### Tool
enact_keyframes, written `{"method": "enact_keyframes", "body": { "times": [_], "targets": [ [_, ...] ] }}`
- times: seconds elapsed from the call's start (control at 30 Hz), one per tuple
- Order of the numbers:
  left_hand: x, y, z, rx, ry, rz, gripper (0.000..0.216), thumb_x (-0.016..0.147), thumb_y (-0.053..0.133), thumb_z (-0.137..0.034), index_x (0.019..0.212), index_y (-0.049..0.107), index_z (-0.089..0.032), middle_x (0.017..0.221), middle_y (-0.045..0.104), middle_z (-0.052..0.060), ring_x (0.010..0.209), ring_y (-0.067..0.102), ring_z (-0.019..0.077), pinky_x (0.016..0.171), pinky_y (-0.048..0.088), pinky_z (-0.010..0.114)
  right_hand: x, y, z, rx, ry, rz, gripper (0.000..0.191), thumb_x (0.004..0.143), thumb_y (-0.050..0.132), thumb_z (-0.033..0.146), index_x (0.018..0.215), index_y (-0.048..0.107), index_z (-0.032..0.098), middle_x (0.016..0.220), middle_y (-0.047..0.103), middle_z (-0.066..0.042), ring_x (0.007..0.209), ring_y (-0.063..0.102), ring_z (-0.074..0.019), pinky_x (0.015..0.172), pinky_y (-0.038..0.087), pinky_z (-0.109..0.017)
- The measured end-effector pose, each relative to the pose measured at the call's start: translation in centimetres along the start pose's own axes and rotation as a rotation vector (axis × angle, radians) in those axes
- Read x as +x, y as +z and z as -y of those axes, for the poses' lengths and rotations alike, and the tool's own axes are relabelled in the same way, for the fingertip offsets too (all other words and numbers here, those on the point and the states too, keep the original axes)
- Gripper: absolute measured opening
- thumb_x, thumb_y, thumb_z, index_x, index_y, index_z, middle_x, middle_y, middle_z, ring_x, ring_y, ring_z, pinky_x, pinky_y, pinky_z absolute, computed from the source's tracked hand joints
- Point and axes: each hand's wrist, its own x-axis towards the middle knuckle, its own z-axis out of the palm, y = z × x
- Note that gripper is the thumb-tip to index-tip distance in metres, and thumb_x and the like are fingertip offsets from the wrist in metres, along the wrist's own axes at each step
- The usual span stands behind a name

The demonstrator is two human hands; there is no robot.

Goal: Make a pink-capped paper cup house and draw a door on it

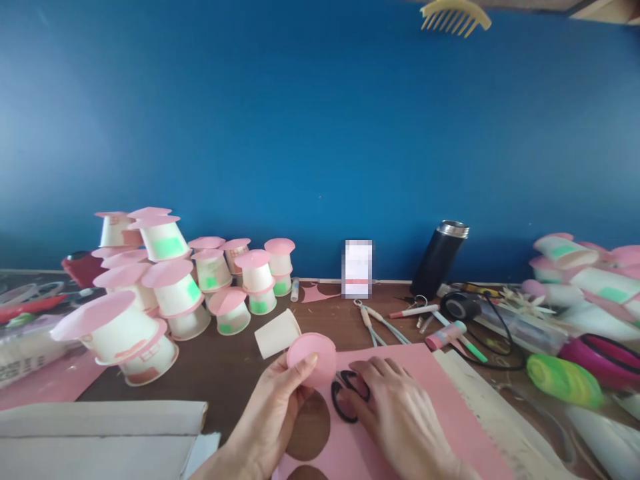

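My left hand (273,417) pinches a round pink paper disc (314,353) and holds it up above the table. My right hand (395,407) rests palm down on black-handled scissors (347,397), its fingers curled over the handles. Both lie on a pink paper sheet (450,413) with round holes cut out of it (310,427). Just behind the disc a plain white paper cup (277,333) lies on its side.
Several upturned white cups with pink disc tops (165,280) are stacked at the left, more at the right (585,267). A black flask (440,260), pliers (375,320), markers (450,333), black tape roll (460,305), green tape (565,380) and a cardboard box (100,433) surround the work spot.
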Motion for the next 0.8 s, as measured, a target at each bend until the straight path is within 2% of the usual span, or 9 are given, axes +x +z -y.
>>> {"method": "enact_keyframes", "body": {
  "times": [0.13, 0.3, 0.4, 0.47, 0.57, 0.63, 0.73, 0.8],
  "targets": [
    [-0.1, 0.0, -0.1, -0.011, -0.007, -0.005, 0.020, 0.074, 0.079, -0.027, 0.084, 0.071, -0.013, 0.082, 0.069, 0.005, 0.073, 0.058, 0.0111, 0.070, 0.048, 0.020, 0.0, -0.2, 0.7, -0.087, 0.025, 0.041, 0.005, 0.085, 0.064, 0.029, 0.083, 0.067, 0.026, 0.084, 0.069, -0.001, 0.079, 0.061, -0.0245, 0.062, 0.034, -0.030],
    [0.1, -0.5, 0.4, -0.024, -0.035, 0.028, 0.018, 0.074, 0.078, -0.026, 0.085, 0.071, -0.013, 0.082, 0.069, 0.006, 0.073, 0.058, 0.0112, 0.070, 0.047, 0.020, -0.1, 0.9, 0.3, -0.156, 0.042, 0.058, 0.012, 0.088, 0.055, 0.024, 0.086, 0.067, 0.025, 0.083, 0.070, -0.004, 0.079, 0.065, -0.0262, 0.061, 0.034, -0.030],
    [0.2, -0.6, 0.6, -0.043, -0.040, 0.006, 0.018, 0.072, 0.079, -0.024, 0.085, 0.071, -0.013, 0.082, 0.069, 0.005, 0.072, 0.058, 0.0112, 0.069, 0.047, 0.021, -0.4, 1.2, 0.1, -0.096, 0.107, 0.072, 0.015, 0.086, 0.053, 0.024, 0.095, 0.065, 0.024, 0.088, 0.071, -0.006, 0.076, 0.067, -0.0264, 0.060, 0.034, -0.031],
    [0.3, -0.6, 0.6, -0.049, -0.035, -0.010, 0.018, 0.072, 0.079, -0.022, 0.085, 0.072, -0.013, 0.082, 0.069, 0.005, 0.073, 0.059, 0.0115, 0.068, 0.048, 0.021, -0.4, 0.9, 0.1, -0.005, 0.172, 0.085, 0.015, 0.086, 0.053, 0.029, 0.092, 0.066, 0.024, 0.087, 0.071, -0.005, 0.071, 0.066, -0.0246, 0.059, 0.035, -0.030],
    [0.4, -0.6, 0.6, -0.058, -0.038, -0.009, 0.018, 0.073, 0.078, -0.020, 0.088, 0.072, -0.013, 0.086, 0.070, 0.006, 0.075, 0.060, 0.0123, 0.069, 0.049, 0.021, 0.0, 0.1, 0.0, 0.282, 0.234, 0.105, 0.022, 0.088, 0.052, 0.034, 0.075, 0.065, 0.023, 0.073, 0.068, -0.002, 0.065, 0.061, -0.0192, 0.057, 0.035, -0.027],
    [0.5, -0.7, 0.7, -0.077, -0.045, -0.023, 0.020, 0.074, 0.077, -0.020, 0.092, 0.072, -0.013, 0.092, 0.071, 0.007, 0.079, 0.062, 0.0129, 0.070, 0.050, 0.022, 0.3, -0.2, -0.3, 0.652, 0.285, 0.129, 0.025, 0.087, 0.056, 0.034, 0.069, 0.064, 0.020, 0.062, 0.062, 0.001, 0.057, 0.054, -0.0138, 0.052, 0.034, -0.023],
    [0.7, -1.0, 0.8, -0.112, -0.052, -0.075, 0.026, 0.073, 0.078, -0.019, 0.098, 0.071, -0.015, 0.093, 0.071, 0.006, 0.078, 0.063, 0.0128, 0.068, 0.050, 0.022, 0.8, -0.2, -0.8, 1.134, 0.412, 0.169, 0.029, 0.083, 0.063, 0.041, 0.067, 0.061, 0.017, 0.055, 0.051, 0.005, 0.046, 0.039, -0.0068, 0.042, 0.027, -0.018],
    [0.8, -1.1, 0.8, -0.135, -0.063, -0.102, 0.029, 0.072, 0.079, -0.019, 0.099, 0.070, -0.015, 0.090, 0.071, 0.004, 0.075, 0.063, 0.0122, 0.064, 0.049, 0.021, 0.8, 0.0, -1.2, 1.385, 0.458, 0.171, 0.031, 0.078, 0.070, 0.046, 0.071, 0.062, 0.017, 0.060, 0.052, 0.005, 0.046, 0.036, -0.0043, 0.040, 0.027, -0.015]
  ]
}}
